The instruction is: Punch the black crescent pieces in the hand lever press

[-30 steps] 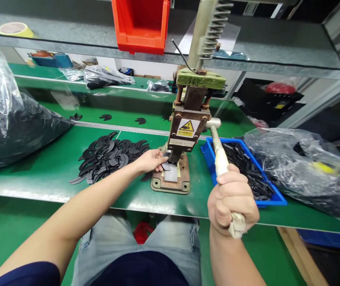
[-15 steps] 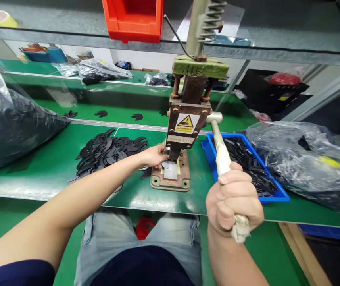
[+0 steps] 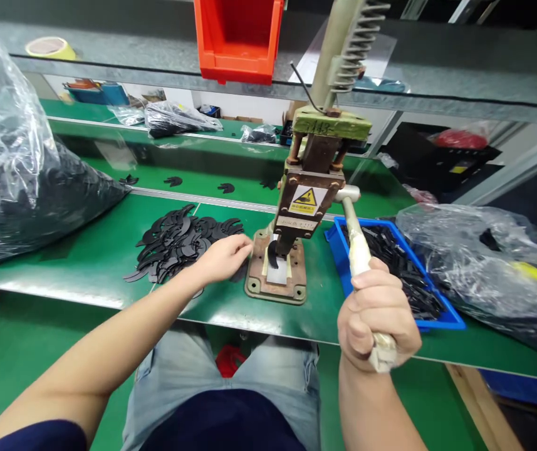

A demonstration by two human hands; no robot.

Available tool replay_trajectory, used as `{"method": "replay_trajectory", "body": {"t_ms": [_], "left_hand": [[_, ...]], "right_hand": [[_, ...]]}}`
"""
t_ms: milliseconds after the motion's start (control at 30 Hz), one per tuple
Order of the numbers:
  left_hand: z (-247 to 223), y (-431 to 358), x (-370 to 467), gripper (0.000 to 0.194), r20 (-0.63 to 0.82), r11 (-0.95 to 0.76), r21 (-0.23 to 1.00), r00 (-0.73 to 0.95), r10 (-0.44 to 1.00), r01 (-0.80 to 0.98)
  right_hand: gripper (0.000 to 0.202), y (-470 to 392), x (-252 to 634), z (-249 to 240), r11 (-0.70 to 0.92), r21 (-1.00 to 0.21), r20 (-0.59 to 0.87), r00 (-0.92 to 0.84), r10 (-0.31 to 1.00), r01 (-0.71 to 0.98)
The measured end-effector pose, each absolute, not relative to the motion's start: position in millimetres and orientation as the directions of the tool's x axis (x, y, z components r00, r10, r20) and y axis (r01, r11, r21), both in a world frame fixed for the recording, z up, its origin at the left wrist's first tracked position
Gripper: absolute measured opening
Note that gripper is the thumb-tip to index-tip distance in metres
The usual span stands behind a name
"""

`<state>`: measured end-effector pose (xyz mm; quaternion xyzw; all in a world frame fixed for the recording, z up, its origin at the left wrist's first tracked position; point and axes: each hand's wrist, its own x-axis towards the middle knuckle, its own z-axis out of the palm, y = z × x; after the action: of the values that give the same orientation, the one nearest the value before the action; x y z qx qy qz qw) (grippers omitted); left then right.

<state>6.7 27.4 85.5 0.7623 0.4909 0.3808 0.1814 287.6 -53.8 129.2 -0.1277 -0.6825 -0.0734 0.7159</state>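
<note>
My right hand [image 3: 380, 316] is wrapped round the taped lever handle [image 3: 359, 250] of a hand press [image 3: 309, 194]. My left hand [image 3: 225, 257] is just left of the press base [image 3: 275, 290], its thumb and fingers drawn in. Whatever those fingers hold, if anything, is hidden. A curved black plastic piece [image 3: 272, 255] lies on the pale plate under the press ram, partly covered by it. Beyond my left hand, a pile of similar curved black pieces [image 3: 174, 241] rests on the green table.
On the right stand a blue tray [image 3: 442, 322] of black parts and a clear plastic bag [image 3: 484, 250]. A large filled bag [image 3: 28, 200] sits at left. Single black pieces [image 3: 225, 188] lie on the green strip behind. A red bin [image 3: 240, 62] is on the shelf above.
My left hand has let go of the curved black piece under the ram and moved left off the press base. My right hand still grips the lever. The view has shifted slightly.
</note>
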Motion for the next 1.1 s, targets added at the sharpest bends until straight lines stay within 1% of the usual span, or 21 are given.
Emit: {"method": "replay_trajectory", "body": {"t_ms": [33, 67, 100, 167, 233, 300, 400, 500, 633, 667, 700, 767, 800, 867, 967, 1000, 1033, 1067, 1100], "left_hand": [[77, 15, 0, 0.029, 0.455, -0.466, 0.516, 0.231, 0.86, 0.719], [66, 2, -5, 0.027, 0.491, -0.467, 0.4, 0.246, 0.836, 0.788], [55, -10, -7, 0.028, 0.494, -0.464, 0.308, 0.277, 0.824, 0.831], [33, -31, -8, 0.033, 0.479, -0.464, 0.198, 0.327, 0.814, 0.864], [15, -49, -7, 0.037, 0.458, -0.483, 0.157, 0.37, 0.808, 0.861], [5, -63, -10, 0.035, 0.449, -0.516, 0.149, 0.407, 0.795, 0.843], [-3, -79, -21, 0.03, 0.448, -0.562, 0.149, 0.451, 0.772, 0.814], [-7, -89, -29, 0.033, 0.436, -0.61, 0.122, 0.51, 0.742, 0.783], [-11, -92, -27, 0.019, 0.441, -0.654, 0.06, 0.568, 0.695, 0.754], [-11, -93, -26, 0.017, 0.44, -0.657, 0.053, 0.573, 0.692, 0.752], [-10, -94, -26, 0.019, 0.436, -0.66, 0.051, 0.577, 0.69, 0.75], [-7, -95, -27, 0.033, 0.416, -0.669, 0.058, 0.591, 0.691, 0.741], [-4, -95, -29, 0.036, 0.407, -0.673, 0.064, 0.597, 0.692, 0.737], [5, -92, -33, 0.033, 0.4, -0.663, 0.07, 0.589, 0.703, 0.745], [23, -81, -38, 0.028, 0.416, -0.584, 0.07, 0.508, 0.754, 0.809], [30, -74, -38, 0.029, 0.422, -0.541, 0.1, 0.457, 0.783, 0.835], [36, -66, -37, 0.029, 0.421, -0.49, 0.164, 0.389, 0.82, 0.856], [43, -56, -34, 0.029, 0.408, -0.432, 0.264, 0.306, 0.86, 0.862], [49, -45, -30, 0.028, 0.379, -0.367, 0.389, 0.217, 0.9, 0.845]], "right_hand": [[0.031, -53, 287, 129, 0.959, -0.076, 0.996, 0.057, 0.062, 0.271], [0.031, -53, 287, 129, 0.961, -0.074, 0.996, 0.06, 0.061, 0.265], [0.031, -52, 286, 129, 0.963, -0.077, 0.996, 0.067, 0.062, 0.259], [0.033, -52, 285, 128, 0.965, -0.074, 0.995, 0.083, 0.055, 0.252], [0.033, -52, 286, 128, 0.965, -0.069, 0.995, 0.087, 0.049, 0.252], [0.033, -53, 287, 128, 0.963, -0.07, 0.996, 0.071, 0.053, 0.259], [0.032, -53, 288, 129, 0.961, -0.077, 0.997, 0.049, 0.066, 0.267], [0.034, -51, 285, 128, 0.962, -0.072, 0.994, 0.095, 0.049, 0.262], [0.035, -48, 280, 128, 0.965, -0.064, 0.987, 0.16, 0.023, 0.256], [0.035, -48, 280, 128, 0.965, -0.063, 0.988, 0.155, 0.024, 0.255], [0.034, -48, 281, 128, 0.964, -0.064, 0.989, 0.147, 0.026, 0.256], [0.031, -49, 282, 128, 0.961, -0.068, 0.991, 0.127, 0.035, 0.268], [0.03, -50, 282, 128, 0.959, -0.071, 0.992, 0.119, 0.04, 0.275], [0.03, -50, 282, 128, 0.957, -0.072, 0.992, 0.121, 0.039, 0.282], [0.033, -49, 281, 129, 0.959, -0.046, 0.99, 0.139, 0.007, 0.279], [0.034, -49, 280, 129, 0.959, -0.041, 0.99, 0.14, 0.002, 0.279], [0.034, -48, 280, 130, 0.959, -0.036, 0.991, 0.136, -0.003, 0.281], [0.033, -48, 279, 130, 0.958, -0.034, 0.992, 0.13, -0.003, 0.283], [0.033, -48, 279, 130, 0.957, -0.036, 0.992, 0.126, 0.0, 0.286]]}}
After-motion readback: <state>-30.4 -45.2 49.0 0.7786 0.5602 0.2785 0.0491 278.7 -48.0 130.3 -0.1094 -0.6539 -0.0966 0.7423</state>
